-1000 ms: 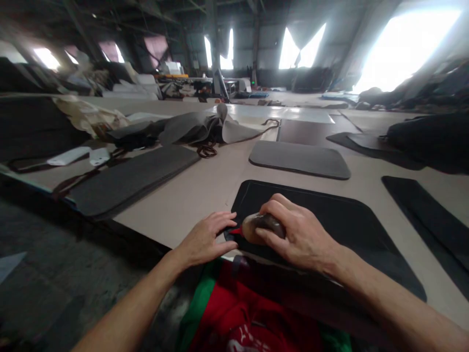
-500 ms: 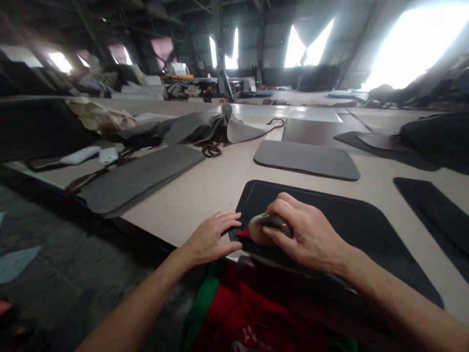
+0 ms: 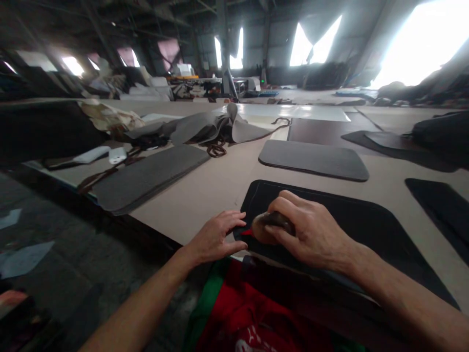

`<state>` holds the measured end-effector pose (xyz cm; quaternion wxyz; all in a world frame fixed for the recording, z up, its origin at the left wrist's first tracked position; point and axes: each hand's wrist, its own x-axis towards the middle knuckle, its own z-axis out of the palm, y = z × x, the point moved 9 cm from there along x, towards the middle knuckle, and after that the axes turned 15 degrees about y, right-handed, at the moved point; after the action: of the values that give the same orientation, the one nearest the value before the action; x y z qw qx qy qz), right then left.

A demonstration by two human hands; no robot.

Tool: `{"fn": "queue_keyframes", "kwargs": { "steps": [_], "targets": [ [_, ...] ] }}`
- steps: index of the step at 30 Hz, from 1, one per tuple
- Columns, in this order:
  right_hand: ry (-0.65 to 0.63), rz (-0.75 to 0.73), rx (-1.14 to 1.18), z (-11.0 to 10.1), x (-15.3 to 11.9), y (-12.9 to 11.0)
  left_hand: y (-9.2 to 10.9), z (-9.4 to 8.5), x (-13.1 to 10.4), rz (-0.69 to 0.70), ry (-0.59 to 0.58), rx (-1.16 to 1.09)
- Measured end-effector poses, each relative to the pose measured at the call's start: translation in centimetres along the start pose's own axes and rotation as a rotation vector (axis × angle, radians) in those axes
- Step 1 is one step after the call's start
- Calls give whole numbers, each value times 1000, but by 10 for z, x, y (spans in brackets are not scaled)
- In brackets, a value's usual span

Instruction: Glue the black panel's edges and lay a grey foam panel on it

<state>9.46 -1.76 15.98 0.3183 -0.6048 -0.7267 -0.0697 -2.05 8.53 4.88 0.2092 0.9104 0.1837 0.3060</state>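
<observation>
A black mat (image 3: 351,220) with a stitched edge lies on the tan table (image 3: 205,195) in front of me. My right hand (image 3: 311,232) is closed around a rounded brownish tool (image 3: 266,226) with a small red tip, pressed on the mat's near-left corner. My left hand (image 3: 216,237) lies flat with fingers spread, fingertips touching the mat's left edge beside the red tip. Most of the tool is hidden under my right fingers.
A grey mat (image 3: 313,159) lies beyond the black one, a long dark grey mat (image 3: 150,176) at the left, another black mat (image 3: 439,208) at the right. Crumpled grey fabric (image 3: 212,127) and a coiled brown cord (image 3: 216,149) sit further back. The floor drops off left of the table.
The view has shifted a little to the left, so hands and mat sit slightly further right in the picture. Both hands keep the same hold at the mat's corner.
</observation>
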Motion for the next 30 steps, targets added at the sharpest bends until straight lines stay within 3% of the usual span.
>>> {"fn": "queue_keyframes", "kwargs": {
  "steps": [30],
  "targets": [
    [-38,-20,-33,3,14,-7,1,-2,0,40,19,-4]
  ]
}}
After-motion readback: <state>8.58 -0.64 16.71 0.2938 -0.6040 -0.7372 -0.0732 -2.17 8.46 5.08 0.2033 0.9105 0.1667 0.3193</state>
